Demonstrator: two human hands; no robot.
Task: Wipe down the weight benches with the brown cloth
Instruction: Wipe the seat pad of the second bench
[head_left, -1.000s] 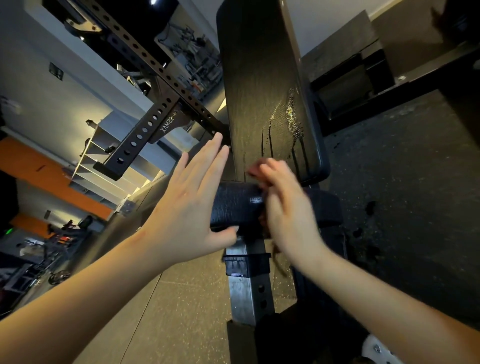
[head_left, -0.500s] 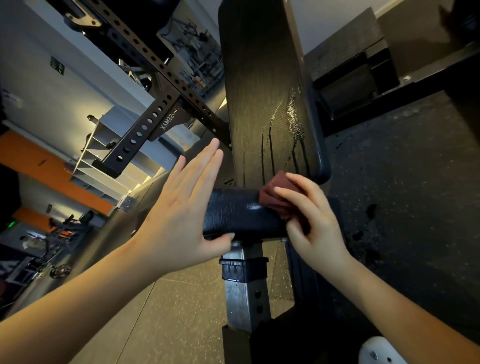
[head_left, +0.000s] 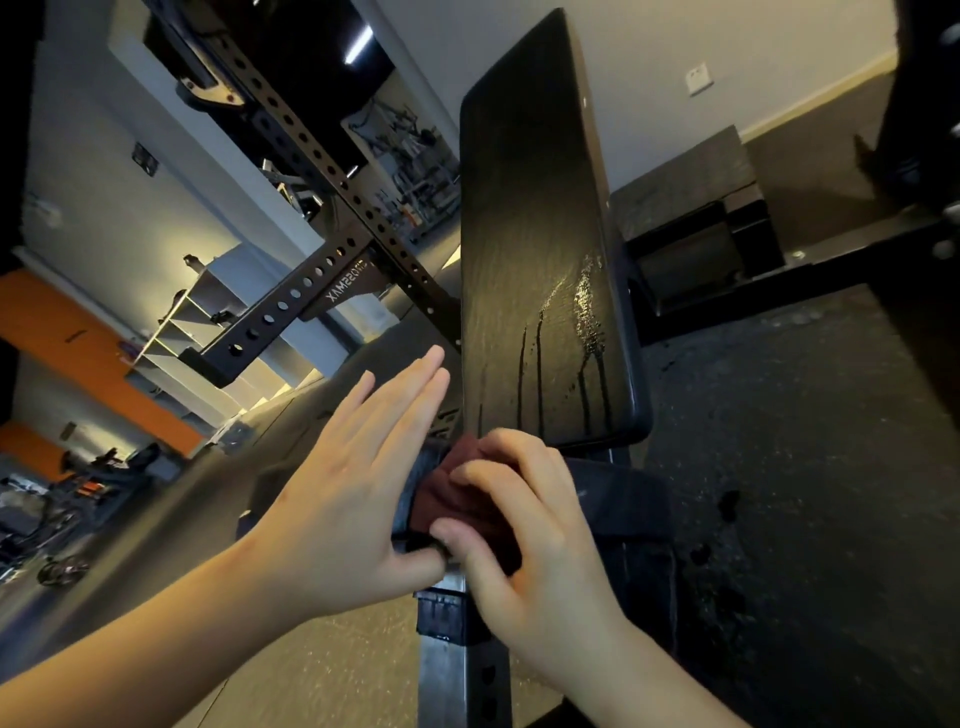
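A black weight bench fills the middle of the view. Its long back pad (head_left: 535, 249) rises away from me, with wet streaks running down its lower right part. Below it lies the short black seat pad (head_left: 623, 499). My right hand (head_left: 524, 551) holds the brown cloth (head_left: 457, 493) bunched under its curled fingers against the seat pad's left end. My left hand (head_left: 353, 483) has straight fingers and rests flat on the left side of the seat pad, its thumb under the pad beside the cloth.
A steel bench post (head_left: 441, 670) with holes stands below the pads. A black perforated rack beam (head_left: 291, 306) crosses at the left. Shelves and gym gear stand far left. Dark rubber floor (head_left: 810, 467) with wet spots lies to the right; a low black platform is behind.
My right hand has slid the cloth leftward along the seat pad, toward my left thumb. My left hand has hardly moved. The view has tilted up a little.
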